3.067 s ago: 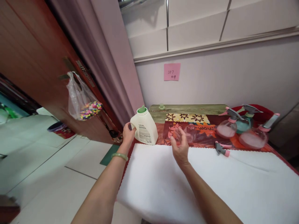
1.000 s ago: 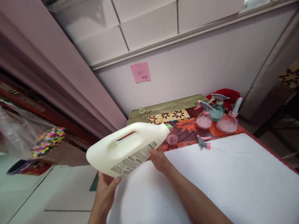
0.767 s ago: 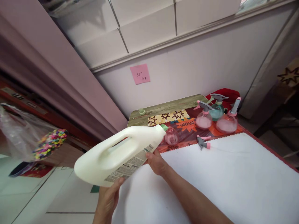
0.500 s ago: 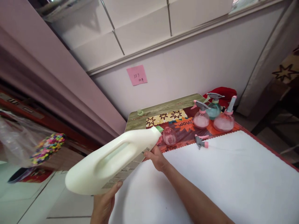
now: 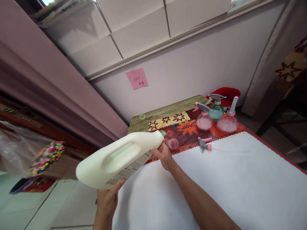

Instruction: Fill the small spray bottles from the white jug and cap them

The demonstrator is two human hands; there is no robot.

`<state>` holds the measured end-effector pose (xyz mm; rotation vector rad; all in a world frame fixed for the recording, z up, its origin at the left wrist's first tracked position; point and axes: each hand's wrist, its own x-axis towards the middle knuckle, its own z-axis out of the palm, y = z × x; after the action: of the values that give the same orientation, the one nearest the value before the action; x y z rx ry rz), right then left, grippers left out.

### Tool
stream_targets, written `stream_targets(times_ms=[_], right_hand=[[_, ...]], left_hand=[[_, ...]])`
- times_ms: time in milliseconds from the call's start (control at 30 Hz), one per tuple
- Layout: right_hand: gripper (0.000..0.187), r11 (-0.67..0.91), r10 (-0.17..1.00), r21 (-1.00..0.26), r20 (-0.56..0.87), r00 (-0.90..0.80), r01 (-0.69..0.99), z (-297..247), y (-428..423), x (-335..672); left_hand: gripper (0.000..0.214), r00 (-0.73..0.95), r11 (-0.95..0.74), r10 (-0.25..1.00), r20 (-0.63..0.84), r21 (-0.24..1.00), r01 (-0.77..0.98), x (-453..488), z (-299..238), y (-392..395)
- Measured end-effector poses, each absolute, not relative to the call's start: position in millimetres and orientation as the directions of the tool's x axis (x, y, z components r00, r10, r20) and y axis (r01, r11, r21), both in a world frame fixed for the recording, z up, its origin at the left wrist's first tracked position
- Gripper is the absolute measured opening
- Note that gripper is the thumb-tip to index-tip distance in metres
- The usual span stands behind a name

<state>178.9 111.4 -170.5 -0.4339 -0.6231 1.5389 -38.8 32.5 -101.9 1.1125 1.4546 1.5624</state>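
Fingers of the left hand [image 5: 106,199] curl up under the fat end of the white jug [image 5: 115,159]. The right hand [image 5: 164,155] grips its thin end from below. A little while ago the jug stood up on the table [image 5: 168,110]. Now it is in the air, lying on its side. Its green spout is just beside the top of the small pink bottle [image 5: 171,141] on the mat [image 5: 189,126]. The right hand may touch that bottle too; it is hard to see. The jug's label has print too small to read. The mat says "WOW". Far back, the pink note [image 5: 137,78] says "357".
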Motion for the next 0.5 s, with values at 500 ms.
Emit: stream_targets(times_ms=[500], right_hand=[[0.064, -0.004, 0.998, -0.597, 0.048, -0.041, -0.802, -169.9, 112.7, 181.6]], left_hand=[[0.064, -0.392, -0.085, 0.911, 0.127, 0.989, 0.124, -36.1, -91.4, 48.3]])
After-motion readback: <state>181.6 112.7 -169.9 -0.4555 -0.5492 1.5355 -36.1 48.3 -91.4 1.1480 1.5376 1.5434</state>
